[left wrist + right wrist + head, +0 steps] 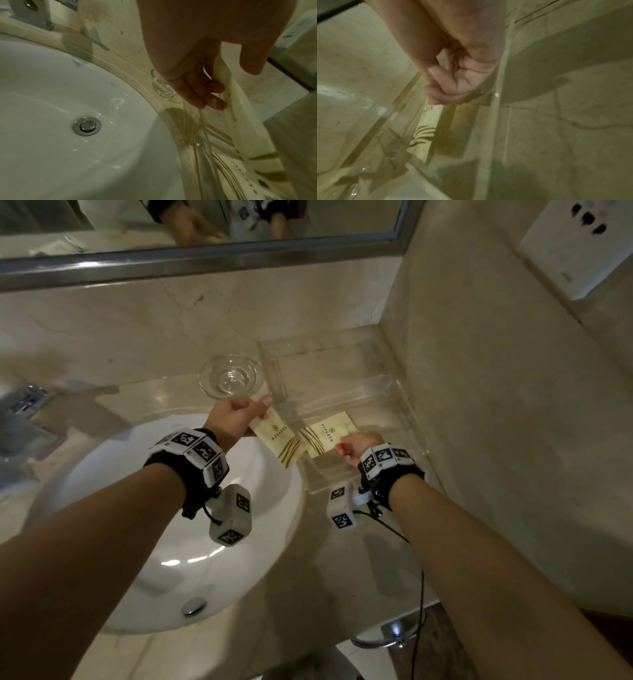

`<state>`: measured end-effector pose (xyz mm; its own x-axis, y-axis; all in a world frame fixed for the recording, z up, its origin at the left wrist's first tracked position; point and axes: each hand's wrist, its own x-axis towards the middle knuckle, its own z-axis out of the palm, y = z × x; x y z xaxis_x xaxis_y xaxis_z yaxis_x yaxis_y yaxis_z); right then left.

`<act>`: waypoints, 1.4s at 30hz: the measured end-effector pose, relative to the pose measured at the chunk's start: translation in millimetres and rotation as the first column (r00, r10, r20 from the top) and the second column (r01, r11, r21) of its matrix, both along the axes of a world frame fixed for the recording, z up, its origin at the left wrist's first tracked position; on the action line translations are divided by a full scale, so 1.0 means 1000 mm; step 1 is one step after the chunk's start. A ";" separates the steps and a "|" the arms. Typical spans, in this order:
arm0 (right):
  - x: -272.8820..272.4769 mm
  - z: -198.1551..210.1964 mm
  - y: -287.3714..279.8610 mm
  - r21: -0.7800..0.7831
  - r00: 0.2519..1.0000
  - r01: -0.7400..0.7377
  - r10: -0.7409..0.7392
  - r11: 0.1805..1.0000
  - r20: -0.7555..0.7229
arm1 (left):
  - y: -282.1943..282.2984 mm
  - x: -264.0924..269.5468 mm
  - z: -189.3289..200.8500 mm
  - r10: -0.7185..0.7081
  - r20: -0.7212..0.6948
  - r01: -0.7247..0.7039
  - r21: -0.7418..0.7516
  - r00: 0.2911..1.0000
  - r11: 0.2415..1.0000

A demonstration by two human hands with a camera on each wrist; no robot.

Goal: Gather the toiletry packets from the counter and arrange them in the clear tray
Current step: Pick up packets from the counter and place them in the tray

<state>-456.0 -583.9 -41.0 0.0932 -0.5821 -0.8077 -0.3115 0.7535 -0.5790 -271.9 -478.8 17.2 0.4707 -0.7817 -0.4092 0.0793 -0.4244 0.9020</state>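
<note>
Under right hand [356, 447], packet [328, 433] edge (hidden)

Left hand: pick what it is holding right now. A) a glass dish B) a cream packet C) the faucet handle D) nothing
B: the left hand pinches one end of a cream packet beside the clear tray; the glass dish sits untouched on the counter behind it.

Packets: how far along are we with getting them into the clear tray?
Done: none can be confirmed as released in the clear tray. In hand: the left hand holds one packet beside the tray; the right hand pinches a second packet over the tray. Left: release both and arrange them.
</note>
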 end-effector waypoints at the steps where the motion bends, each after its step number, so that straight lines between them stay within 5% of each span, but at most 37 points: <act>1: 0.007 0.002 -0.001 0.012 0.998 0.055 -0.056 0.998 0.042 | 0.001 0.002 0.000 0.011 -0.006 -0.011 0.004 1.000 1.000; 9: 0.031 -0.002 0.001 -0.016 0.991 0.099 -0.097 0.995 0.096 | 0.002 0.009 -0.002 0.039 -0.060 -0.038 0.015 0.997 0.999; 19: -0.002 0.013 0.005 -0.123 0.962 -0.245 0.225 0.962 -0.156 | -0.017 -0.012 0.006 -0.084 -0.050 0.082 -0.044 0.995 0.996; 23: -0.016 0.031 0.002 -0.194 0.895 -0.431 0.445 0.881 0.034 | -0.028 -0.028 0.006 -0.170 -0.027 0.168 -0.063 0.985 0.984; 27: -0.030 0.036 0.005 -0.244 0.854 -0.457 0.499 0.855 0.148 | -0.041 -0.046 0.003 -0.187 0.013 0.187 -0.060 0.982 0.980; 31: -0.047 0.031 -0.002 -0.193 0.941 -0.323 0.336 0.927 0.039 | -0.046 -0.056 0.003 -0.154 0.018 0.154 -0.059 0.988 0.986; 35: -0.060 0.024 -0.013 -0.050 0.993 0.118 -0.117 0.992 0.024 | -0.044 -0.050 -0.001 -0.140 0.020 0.141 -0.034 0.990 0.989; 42: -0.057 0.015 -0.031 -0.056 0.994 0.078 -0.073 0.995 0.077 | -0.036 -0.029 -0.013 -0.105 0.045 0.105 -0.009 0.994 0.994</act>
